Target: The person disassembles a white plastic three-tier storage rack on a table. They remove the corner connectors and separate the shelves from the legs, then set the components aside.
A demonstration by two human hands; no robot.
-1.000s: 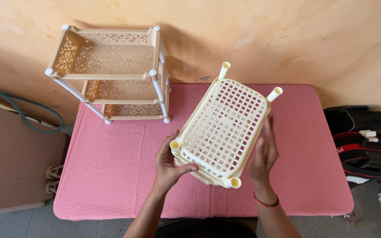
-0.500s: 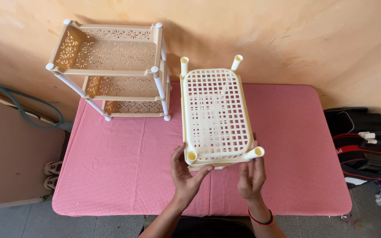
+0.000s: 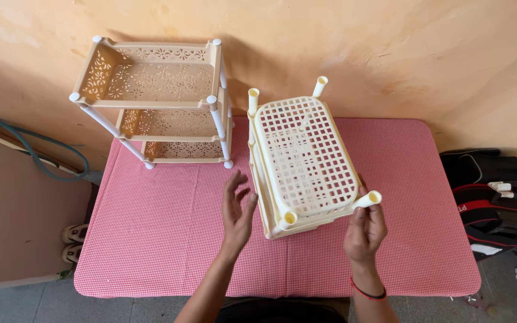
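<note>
A desk [image 3: 151, 239] with a red-checked cloth stands against an orange wall, and at its far left a tan three-tier rack [image 3: 157, 101] with white posts stands fully put together. Beside it, near the middle of the desk, a stack of cream lattice trays [image 3: 303, 161] lies bottom up, its short corner pegs pointing upward, and no long posts join these trays, so by the look of it this second rack is not yet built up into tiers and most of that work is left. The left hand [image 3: 237, 212] hovers just beside the stack's near left edge, fingers spread apart and touching nothing. The right hand [image 3: 366, 230] has its fingers closed around the cream corner peg [image 3: 368, 199] at the stack's near right corner. Dark bags [image 3: 492, 179] and shoes lie on the floor to the right.
</note>
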